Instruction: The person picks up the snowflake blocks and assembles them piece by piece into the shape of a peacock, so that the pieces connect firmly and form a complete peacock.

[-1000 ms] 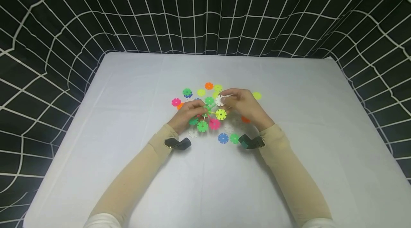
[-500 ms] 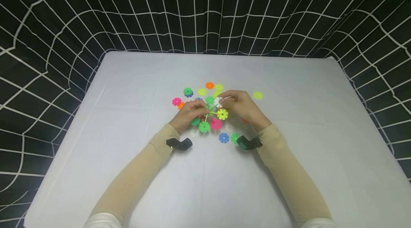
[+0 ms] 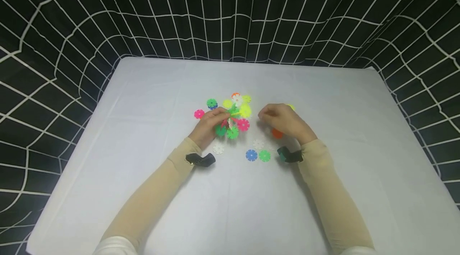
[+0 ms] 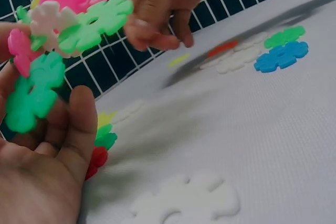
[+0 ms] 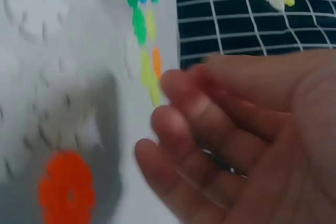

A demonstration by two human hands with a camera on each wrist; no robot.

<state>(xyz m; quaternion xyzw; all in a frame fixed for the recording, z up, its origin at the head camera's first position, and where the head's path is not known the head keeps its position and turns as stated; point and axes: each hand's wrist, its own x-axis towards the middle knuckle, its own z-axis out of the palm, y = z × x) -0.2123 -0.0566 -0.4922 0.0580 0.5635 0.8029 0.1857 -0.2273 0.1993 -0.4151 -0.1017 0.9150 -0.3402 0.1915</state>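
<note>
My left hand [image 3: 209, 126] grips a cluster of joined notched plastic discs [image 3: 234, 113], held above the white table. Green, yellow, pink and white flower-shaped discs stick out from it in several directions. A white disc [image 3: 236, 99] stands at the cluster's far side. To the right, apart from the cluster, my right hand [image 3: 286, 123] hovers with fingers loosely bent and nothing between them, as the right wrist view shows. An orange disc [image 3: 277, 133] lies on the table just below that hand. The cluster's inner joints are partly hidden by the left fingers.
Loose discs lie round the hands: a blue disc [image 3: 251, 155], a green disc [image 3: 264, 156] and a white disc [image 3: 218, 149] in front, a pink disc [image 3: 199, 114] at the left. A dark curtain with white grid lines surrounds the white table [image 3: 172, 215].
The right hand has let go of the white disc, now on the cluster, and moved right. The left hand has turned the cluster, so the white disc points to the far side.
</note>
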